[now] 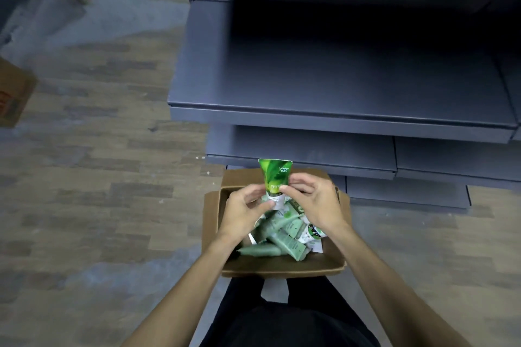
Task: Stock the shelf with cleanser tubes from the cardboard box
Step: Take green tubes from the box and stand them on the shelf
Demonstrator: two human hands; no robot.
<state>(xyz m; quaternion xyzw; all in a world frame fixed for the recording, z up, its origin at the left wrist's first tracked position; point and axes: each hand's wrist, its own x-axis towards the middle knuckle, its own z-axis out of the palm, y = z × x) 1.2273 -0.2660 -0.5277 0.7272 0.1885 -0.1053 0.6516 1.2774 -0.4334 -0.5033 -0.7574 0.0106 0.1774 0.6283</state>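
Cardboard box [214, 222] of tubes [284, 236] fronts grey shelf [338, 87]; hands lift one tube [275, 175].

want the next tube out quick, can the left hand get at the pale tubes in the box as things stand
Probably yes: the box is open-topped, the pale tubes lie uncovered just below the left hand, but it helps hold the green tube.

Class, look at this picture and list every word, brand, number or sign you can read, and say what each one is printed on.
"99": on the middle of the bright green tube held in both hands.
White brand word near the tube's top edge: too blurred to read for certain.
Small print on the tube's white lower part: too small to read.
Labels on the pale green tubes in the cardboard box: blurred, unreadable.
Red marking on the second box at far left: unreadable.
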